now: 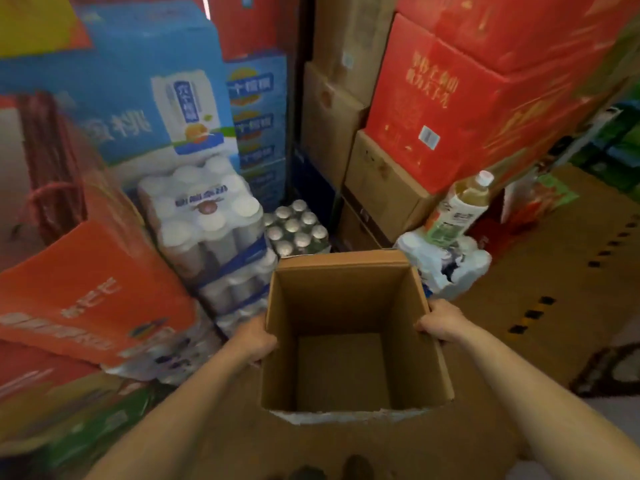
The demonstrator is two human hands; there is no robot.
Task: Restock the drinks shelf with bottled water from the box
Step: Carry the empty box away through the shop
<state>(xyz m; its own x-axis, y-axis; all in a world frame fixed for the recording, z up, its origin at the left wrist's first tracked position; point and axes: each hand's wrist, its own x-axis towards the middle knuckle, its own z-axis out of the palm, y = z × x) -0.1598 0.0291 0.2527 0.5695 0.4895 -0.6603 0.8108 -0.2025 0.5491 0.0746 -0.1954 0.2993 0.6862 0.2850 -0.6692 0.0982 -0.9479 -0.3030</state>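
Forearms: both reach forward from the bottom of the view to the box, which is the nearest thing in front of the person.
Left hand: clamped over the box's left wall at the rim, fingers curled round the edge.
Right hand: gripping the right wall at the rim in the same way, so the 2 hands are apart with the box between them.
Box position: held low in front of the body, among stacked cartons and drink packs in what looks like a storeroom; no drinks shelf is visible.
Box contents: bare cardboard floor inside, no bottles to be seen.
Handling: empty corrugated card, so probably light and fairly stiff, though the thin walls could flex or crease under a hard squeeze; the torn near edge looks weak.
Where to hold: the 2 opposite side walls near the rim seem right while it is empty; once loaded with water I would judge the bottom needs support.
Orientation: mouth opens upward toward the camera, bottom down; its long axis appears to run top to bottom, tilted slightly away.
Nearby stock: shrink-wrapped bottle pack just beyond the far wall, white-capped packs to the left, a tea bottle to the right.
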